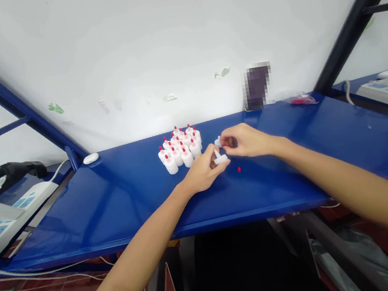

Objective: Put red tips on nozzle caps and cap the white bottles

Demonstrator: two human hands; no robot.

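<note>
My left hand (pixel 202 169) is closed round a white nozzle cap (pixel 221 159), whose tip points up and left. Just right of it, my right hand (pixel 242 141) has its fingers pinched together; what they hold, if anything, is too small to tell. A small whitish piece (pixel 218 142) shows at those fingertips. On the blue table (pixel 121 194), left of and behind my left hand, several white bottles (pixel 171 165) with red tips stand close together. A small red cap (pixel 239 169) lies in front of my right hand.
A white oval object (pixel 91 158) lies at the table's back left. At the back right are a clear bag with red pieces (pixel 302 100) and a blurred dark rectangle (pixel 258 86) against the wall. White devices (pixel 16 214) stand on both sides, beyond the frame posts.
</note>
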